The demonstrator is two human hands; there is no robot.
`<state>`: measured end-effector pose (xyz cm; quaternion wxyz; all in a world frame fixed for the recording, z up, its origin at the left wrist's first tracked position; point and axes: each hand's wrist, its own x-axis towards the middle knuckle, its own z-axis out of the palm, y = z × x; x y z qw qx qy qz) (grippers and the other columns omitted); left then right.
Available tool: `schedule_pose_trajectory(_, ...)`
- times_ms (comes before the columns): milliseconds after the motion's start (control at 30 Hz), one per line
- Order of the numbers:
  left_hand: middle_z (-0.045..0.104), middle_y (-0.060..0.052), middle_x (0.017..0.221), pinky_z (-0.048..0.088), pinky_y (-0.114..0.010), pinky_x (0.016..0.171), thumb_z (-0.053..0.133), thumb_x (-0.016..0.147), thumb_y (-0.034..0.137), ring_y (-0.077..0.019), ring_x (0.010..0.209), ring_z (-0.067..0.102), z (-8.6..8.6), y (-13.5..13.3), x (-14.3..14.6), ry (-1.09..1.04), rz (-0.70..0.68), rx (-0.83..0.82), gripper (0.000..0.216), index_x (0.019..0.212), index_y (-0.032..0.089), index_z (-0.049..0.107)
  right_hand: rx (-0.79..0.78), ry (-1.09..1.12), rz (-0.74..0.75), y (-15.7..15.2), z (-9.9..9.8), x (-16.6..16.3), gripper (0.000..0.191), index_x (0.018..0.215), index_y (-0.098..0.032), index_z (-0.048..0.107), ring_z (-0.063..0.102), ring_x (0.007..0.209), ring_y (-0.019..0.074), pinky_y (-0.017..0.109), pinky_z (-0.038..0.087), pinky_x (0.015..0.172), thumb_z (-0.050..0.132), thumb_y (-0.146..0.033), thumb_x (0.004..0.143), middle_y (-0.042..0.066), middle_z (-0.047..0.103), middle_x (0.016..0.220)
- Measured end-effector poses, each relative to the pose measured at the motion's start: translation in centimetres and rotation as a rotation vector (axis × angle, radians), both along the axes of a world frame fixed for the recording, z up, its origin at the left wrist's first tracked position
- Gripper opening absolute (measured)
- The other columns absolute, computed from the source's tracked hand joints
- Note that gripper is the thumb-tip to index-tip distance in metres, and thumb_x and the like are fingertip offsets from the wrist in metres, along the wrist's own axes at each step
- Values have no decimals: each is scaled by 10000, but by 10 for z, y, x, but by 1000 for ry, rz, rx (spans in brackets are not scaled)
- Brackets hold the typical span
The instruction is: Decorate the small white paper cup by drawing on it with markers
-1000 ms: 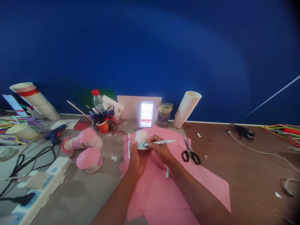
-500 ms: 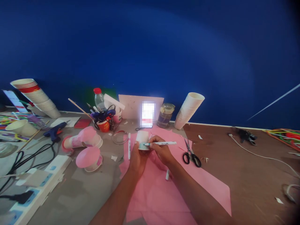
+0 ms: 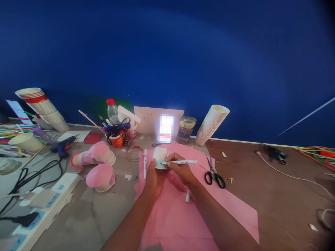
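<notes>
My left hand [image 3: 153,177] grips a small white paper cup [image 3: 159,156] held upside down above sheets of pink paper [image 3: 180,212]. A teal patch shows on the cup's lower side. My right hand [image 3: 180,170] pinches a white acrylic marker [image 3: 181,162], whose tip touches the cup's teal patch. Another white marker [image 3: 144,164] lies just left of the cup, and a marker cap [image 3: 187,196] lies on the pink paper under my right wrist.
Black scissors [image 3: 214,172] lie right of my hands. Two pink-covered cups [image 3: 101,176] sit at left, near a blue glue gun [image 3: 62,146] and a power strip [image 3: 42,216]. Cup stacks [image 3: 211,123] lean at the back beside a jar [image 3: 185,129], a lit phone [image 3: 166,129] and a red-capped bottle [image 3: 113,111].
The view has shifted slightly. My hands, the cup and the marker keep almost the same pose, with the marker tip staying on the teal patch.
</notes>
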<state>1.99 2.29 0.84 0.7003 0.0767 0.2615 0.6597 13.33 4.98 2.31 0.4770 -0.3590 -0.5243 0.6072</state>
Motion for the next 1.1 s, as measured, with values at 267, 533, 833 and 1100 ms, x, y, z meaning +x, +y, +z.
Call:
schedule_pose_trajectory(267,716,-56,792,515,-332,804,690,792,366,-183,746,658,0,0,1,9,-27,18,253,875,127,688,11,1,51,6,-6,5,98,687,-210,641,543,649,145,272,435,608,725,-256,666,-11,607,693)
schedule_pose_trajectory(533,709,-56,765,513,-331,799,663,818,370,-175,703,647,-1,0,0,2,-41,18,266,890,116,691,45,-24,82,5,-2,6,78,687,-211,646,543,655,148,272,432,608,717,-241,672,-5,601,708)
schedule_pose_trajectory(833,729,-83,859,533,-324,763,670,811,387,-189,739,669,0,-1,-1,25,-25,-26,291,927,121,681,28,38,86,7,-5,7,175,688,-212,640,485,594,123,253,381,569,763,-336,682,-18,574,655)
schedule_pose_trajectory(1100,725,-102,859,560,-346,761,609,853,438,-197,759,676,3,-2,-3,41,-38,-12,354,991,117,667,-68,363,57,7,-1,9,271,857,-237,690,518,596,138,278,433,612,784,-423,684,-14,598,614)
